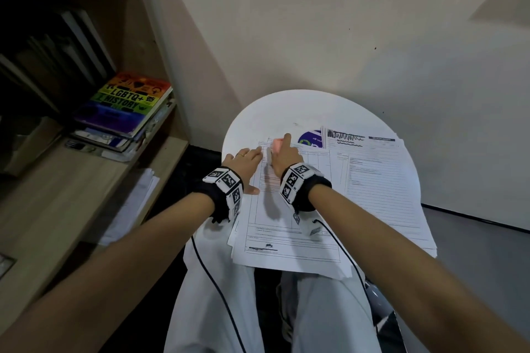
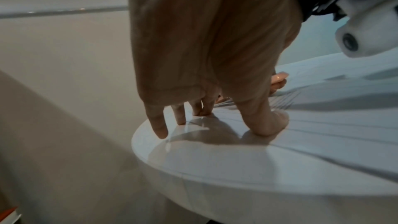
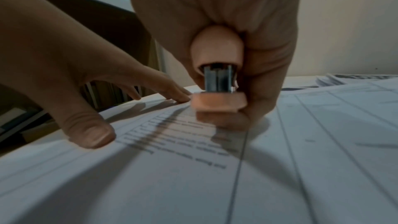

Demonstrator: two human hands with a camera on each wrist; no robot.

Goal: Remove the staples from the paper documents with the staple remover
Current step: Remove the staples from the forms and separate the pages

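A pink staple remover [image 1: 277, 144] [image 3: 217, 88] with metal jaws is gripped in my right hand [image 1: 284, 153] [image 3: 217, 67], low over the top left corner of a printed form [image 1: 289, 215] [image 3: 193, 168]. My left hand [image 1: 246, 163] [image 2: 206, 108] lies flat beside it, fingers straight, pressing the form's left edge onto the round white table [image 1: 286, 106] [image 2: 193, 156]. Its thumb [image 3: 90, 134] rests on the paper. The staple itself is hidden under the remover.
More printed sheets [image 1: 381, 180] spread over the table's right half, with a purple disc-like print [image 1: 311, 139] at the back. A wooden bookshelf [image 1: 57, 186] with stacked books [image 1: 129, 106] stands at the left. A beige wall [image 1: 344, 37] is behind the table. Cables run over my lap.
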